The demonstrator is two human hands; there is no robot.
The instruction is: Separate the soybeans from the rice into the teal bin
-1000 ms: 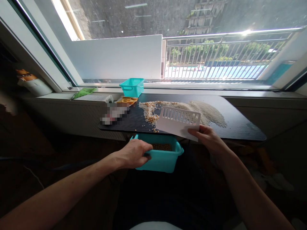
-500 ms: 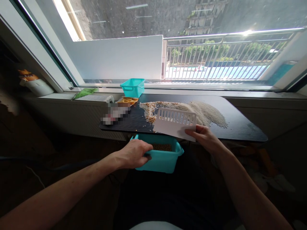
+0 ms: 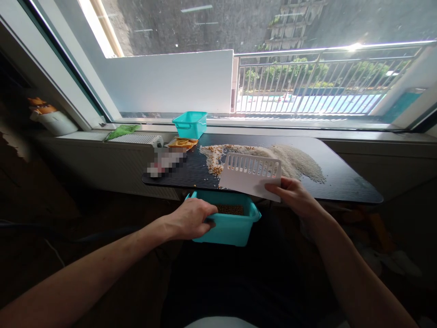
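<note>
My left hand (image 3: 195,217) grips the near left rim of a turquoise plastic bin (image 3: 227,230), held just below the table's front edge. Brown pellets or beans (image 3: 232,210) lie inside the bin. My right hand (image 3: 294,193) pinches the right end of a flat white plastic plate with a row of slots (image 3: 251,183), held tilted above the table edge. Behind the plate, white rice-like grains (image 3: 300,161) are spread over the tabletop, with orange-yellow kernels (image 3: 215,169) mixed in at the left end.
The dark table (image 3: 348,182) stands against the window. A second turquoise bin (image 3: 191,126) sits at its back left, near an orange packet (image 3: 182,143) and a blurred-out item (image 3: 165,163). Left are a green cloth (image 3: 123,131), a radiator (image 3: 133,140) and a white pot-like object (image 3: 56,124).
Almost nothing differs. The view has shifted very slightly; both hands keep the same grip on the bin and the slotted plate.
</note>
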